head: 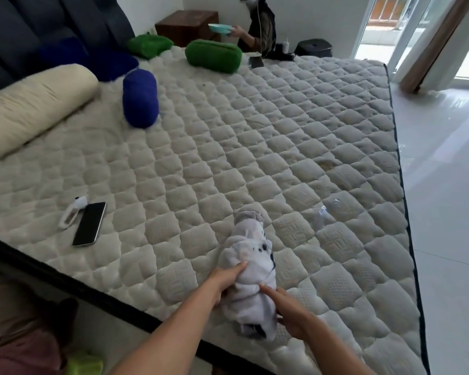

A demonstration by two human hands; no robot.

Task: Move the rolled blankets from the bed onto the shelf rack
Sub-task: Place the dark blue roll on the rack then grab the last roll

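A pale grey rolled blanket [251,269] with dark print lies near the front edge of the quilted bed [255,147]. My left hand [226,281] grips its left side and my right hand [289,311] presses against its right side, both around its near end. A blue rolled blanket [140,98] lies further back on the left. Two green rolled blankets [214,56] [150,46] rest at the far edge, and a darker blue one [100,59] lies by the headboard. No shelf rack is in view.
A black phone [89,224] and a small white device [72,213] lie on the bed at left. A cream bolster [30,109] runs along the left side. Another person [257,25] holding a teal bowl sits beyond the bed. Glossy white floor [444,185] lies to the right.
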